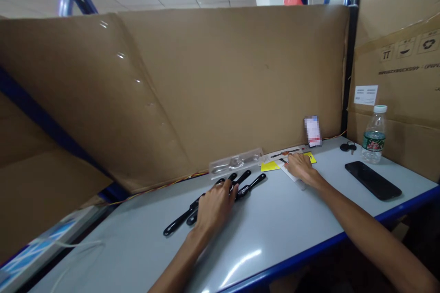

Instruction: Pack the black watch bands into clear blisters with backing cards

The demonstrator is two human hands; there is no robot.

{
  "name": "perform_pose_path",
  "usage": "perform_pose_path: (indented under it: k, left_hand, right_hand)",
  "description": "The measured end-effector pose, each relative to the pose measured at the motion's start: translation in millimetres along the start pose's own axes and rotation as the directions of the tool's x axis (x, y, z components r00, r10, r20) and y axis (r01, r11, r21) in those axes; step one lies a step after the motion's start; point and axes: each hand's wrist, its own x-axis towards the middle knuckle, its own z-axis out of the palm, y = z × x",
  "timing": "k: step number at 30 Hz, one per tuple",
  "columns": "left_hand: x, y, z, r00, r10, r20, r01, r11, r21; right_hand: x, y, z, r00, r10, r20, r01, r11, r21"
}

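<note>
My left hand [216,203] lies over a small pile of slim black-handled tools [177,223], its fingers curled down onto them. Handles stick out on both sides of the hand, and one black tool [252,184] shows just right of its fingertips. What kind of tools they are I cannot make out. Farther right, my right hand [300,166] has its fingers bent together at a white printed card [292,175], among flat packaging with a yellow card [270,166]. Behind the tools, a clear plastic blister shell [236,163] leans near the cardboard wall.
A black phone [373,180], a water bottle [374,135] and keys [348,147] sit at the right of the table. A small pixelated screen [312,131] stands against the cardboard wall [223,87]. A large carton [398,73] bounds the right side. The table [275,233] has a blue front edge.
</note>
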Motion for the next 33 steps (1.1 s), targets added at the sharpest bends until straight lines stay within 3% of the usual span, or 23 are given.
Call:
perform_pose_path:
  k: [4, 8, 12, 15, 20, 26, 29, 33]
  left_hand:
    - [22.5, -16.9, -0.9, 0.999, -0.012, -0.053, 0.009, 0.998, -0.059]
    - [67.0, -29.2, 12.5, 0.981, 0.191, -0.046, -0.191, 0.982, -0.009]
    - [108.1, -21.5, 29.0, 0.943, 0.333, 0.022, -0.334, 0.942, 0.044]
    - [125.5, -10.5, 37.6, 0.919, 0.382, 0.1, -0.39, 0.917, 0.085]
    - [134.4, -12.8, 40.5, 0.897, 0.412, 0.158, -0.429, 0.898, 0.095]
    - [128.8, -25.3, 29.3, 0.883, 0.418, 0.211, -0.448, 0.886, 0.12]
    - [122.3, -21.3, 25.6, 0.903, 0.386, 0.19, -0.417, 0.894, 0.165]
    - [115.5, -13.9, 21.8, 0.949, 0.304, 0.086, -0.316, 0.925, 0.209]
  right_hand:
    - [1.4, -0.9, 1.7, 1.0, -0.002, 0.002, 0.002, 1.0, 0.006]
    - [6.0, -0.4, 7.1, 1.0, -0.015, -0.027, 0.016, 1.0, 0.018]
    - [8.5, -1.1, 11.4, 0.996, -0.035, -0.079, 0.038, 0.999, 0.031]
    - [8.0, -2.1, 12.2, 0.993, -0.053, -0.109, 0.058, 0.998, 0.038]
    - [8.2, -3.7, 12.5, 0.991, -0.08, -0.11, 0.085, 0.996, 0.035]
    - [8.3, -5.9, 11.8, 0.989, -0.114, -0.096, 0.118, 0.992, 0.043]
    - [5.0, -7.3, 9.3, 0.987, -0.134, -0.093, 0.139, 0.989, 0.046]
    - [-0.4, -9.1, 5.5, 0.984, -0.146, -0.097, 0.153, 0.986, 0.068]
